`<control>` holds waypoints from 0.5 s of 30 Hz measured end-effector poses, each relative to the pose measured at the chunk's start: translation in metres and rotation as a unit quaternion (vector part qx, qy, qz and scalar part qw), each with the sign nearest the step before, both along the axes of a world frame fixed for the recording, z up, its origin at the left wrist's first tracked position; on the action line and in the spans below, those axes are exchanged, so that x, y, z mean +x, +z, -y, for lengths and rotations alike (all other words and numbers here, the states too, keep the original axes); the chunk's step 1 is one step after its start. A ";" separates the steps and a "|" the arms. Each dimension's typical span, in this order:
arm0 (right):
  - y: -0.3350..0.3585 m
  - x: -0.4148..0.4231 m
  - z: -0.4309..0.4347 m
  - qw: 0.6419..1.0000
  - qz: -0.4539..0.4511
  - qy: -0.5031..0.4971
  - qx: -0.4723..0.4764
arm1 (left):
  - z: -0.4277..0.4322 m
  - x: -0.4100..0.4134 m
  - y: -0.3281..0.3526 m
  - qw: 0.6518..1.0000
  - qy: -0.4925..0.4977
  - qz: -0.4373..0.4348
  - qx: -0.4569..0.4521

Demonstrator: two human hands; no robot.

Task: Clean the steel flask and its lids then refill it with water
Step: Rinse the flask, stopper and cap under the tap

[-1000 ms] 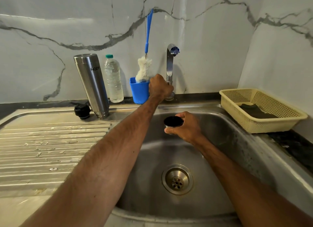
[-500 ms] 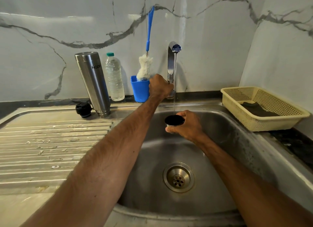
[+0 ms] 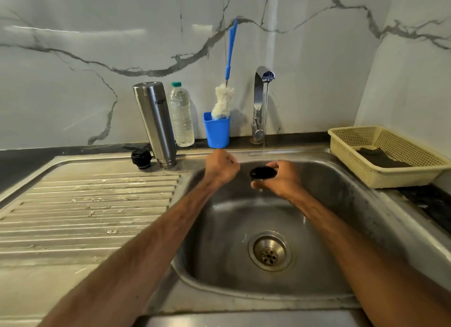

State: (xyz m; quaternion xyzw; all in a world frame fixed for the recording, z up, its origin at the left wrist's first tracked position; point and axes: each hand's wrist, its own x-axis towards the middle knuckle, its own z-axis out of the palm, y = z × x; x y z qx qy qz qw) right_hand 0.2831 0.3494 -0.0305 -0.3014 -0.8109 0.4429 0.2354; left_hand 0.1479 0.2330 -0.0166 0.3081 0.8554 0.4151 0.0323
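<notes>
Sink (image 3: 341, 204) basin: right grip (image 3: 285, 178) grasps lid (image 3: 263, 173) below tap (image 3: 260, 102); left grip (image 3: 220, 167) clenched, empty. Likely lid rinse; scrubbing next.

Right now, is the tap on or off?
On. A thin stream of water runs from the tap down toward the lid that the right hand holds over the sink.

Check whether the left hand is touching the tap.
Apart. The head view shows the left hand below and left of the tap, with a plain gap between them.
</notes>
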 end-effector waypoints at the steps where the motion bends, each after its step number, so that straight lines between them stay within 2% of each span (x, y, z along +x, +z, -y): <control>1: -0.001 -0.001 0.000 1.000 0.007 0.001 0.007 | 0.003 0.004 -0.004 1.000 -0.007 0.013 0.003; 4: 0.002 -0.001 0.002 0.998 -0.049 -0.043 0.027 | 0.005 0.016 -0.014 1.000 -0.010 0.023 -0.003; 7: -0.004 -0.002 0.002 0.999 0.021 0.002 0.032 | 0.003 0.024 -0.022 0.999 -0.010 0.031 0.008; 8: -0.005 -0.001 0.002 0.999 0.019 0.001 0.034 | 0.003 0.028 -0.025 0.999 -0.014 0.037 0.008; 11: -0.001 -0.001 0.001 0.998 -0.038 -0.034 0.028 | 0.001 0.038 -0.030 0.998 -0.043 0.045 0.001; 15: 0.001 -0.001 0.001 0.999 -0.021 -0.021 0.041 | -0.002 0.047 -0.031 0.985 -0.095 0.138 0.032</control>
